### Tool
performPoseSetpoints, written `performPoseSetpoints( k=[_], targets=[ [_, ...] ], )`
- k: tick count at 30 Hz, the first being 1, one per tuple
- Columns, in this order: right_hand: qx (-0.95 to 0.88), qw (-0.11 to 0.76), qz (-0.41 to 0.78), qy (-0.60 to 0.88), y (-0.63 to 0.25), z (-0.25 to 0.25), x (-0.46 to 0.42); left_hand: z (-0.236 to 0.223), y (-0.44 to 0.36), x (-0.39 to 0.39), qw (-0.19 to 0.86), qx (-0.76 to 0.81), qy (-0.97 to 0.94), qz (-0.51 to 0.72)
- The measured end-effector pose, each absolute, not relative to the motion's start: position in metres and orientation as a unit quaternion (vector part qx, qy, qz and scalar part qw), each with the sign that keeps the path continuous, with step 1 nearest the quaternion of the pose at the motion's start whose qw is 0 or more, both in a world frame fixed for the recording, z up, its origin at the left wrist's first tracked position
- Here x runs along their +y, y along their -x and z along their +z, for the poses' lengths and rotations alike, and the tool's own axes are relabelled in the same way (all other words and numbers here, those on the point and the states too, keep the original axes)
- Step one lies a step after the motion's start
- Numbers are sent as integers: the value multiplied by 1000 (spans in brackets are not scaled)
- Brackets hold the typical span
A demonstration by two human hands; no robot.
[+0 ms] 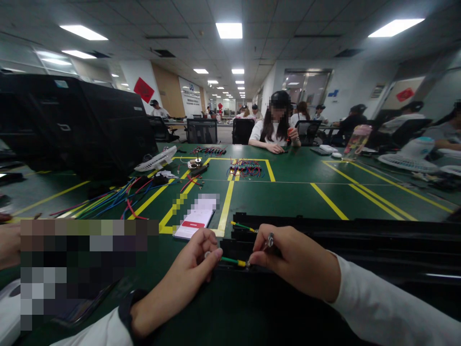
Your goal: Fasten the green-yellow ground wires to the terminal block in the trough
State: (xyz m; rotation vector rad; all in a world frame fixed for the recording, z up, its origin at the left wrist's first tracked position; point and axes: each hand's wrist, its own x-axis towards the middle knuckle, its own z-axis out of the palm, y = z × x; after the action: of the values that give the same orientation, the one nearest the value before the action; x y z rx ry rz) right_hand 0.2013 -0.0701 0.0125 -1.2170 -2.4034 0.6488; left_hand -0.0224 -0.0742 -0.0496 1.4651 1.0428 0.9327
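Observation:
My left hand (200, 259) is closed round a green wire (229, 260) with a yellow sleeve at its right end. A small metal fitting (248, 264) sits at that end, against the fingertips of my right hand (283, 252). These fingers are pinched together over a long black panel (360, 259). A shiny metal end (270, 239) pokes up from within the right hand; what it belongs to is hidden. Behind the hands, a second green wire with yellow ends (243, 226) lies at another black strip (324, 229).
A phone (196, 223) lies beyond my left hand. Bundled coloured wires (108, 197), a white fan (158, 159) and a wired cluster (247, 168) rest on the green table (288, 199). A co-worker (275, 122) sits opposite; another person's hand (10, 245) is at far left.

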Motion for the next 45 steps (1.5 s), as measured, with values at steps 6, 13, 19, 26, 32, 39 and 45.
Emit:
performPoseSetpoints(
  k=[6,13,19,26,32,39,45],
  targets=[
    [-859,173,210,433,-198,13,-73,-52,24,-75,531,429,-615,394],
    [-872,142,259,389,-204,19,-69,-50,23,-76,530,434,-612,396],
    [-863,159,291,382,-208,24,-68,-51,23,-75,529,435,-614,393],
    [-851,203,226,429,-204,17,-68,-52,23,-73,530,429,-619,389],
    [-858,191,201,432,-197,11,-71,-51,24,-74,525,431,-620,392],
    [-867,160,191,432,-197,14,-75,-49,24,-75,528,431,-621,388],
    [-870,150,191,428,-199,17,-74,-49,24,-75,514,441,-629,382]
  ],
)
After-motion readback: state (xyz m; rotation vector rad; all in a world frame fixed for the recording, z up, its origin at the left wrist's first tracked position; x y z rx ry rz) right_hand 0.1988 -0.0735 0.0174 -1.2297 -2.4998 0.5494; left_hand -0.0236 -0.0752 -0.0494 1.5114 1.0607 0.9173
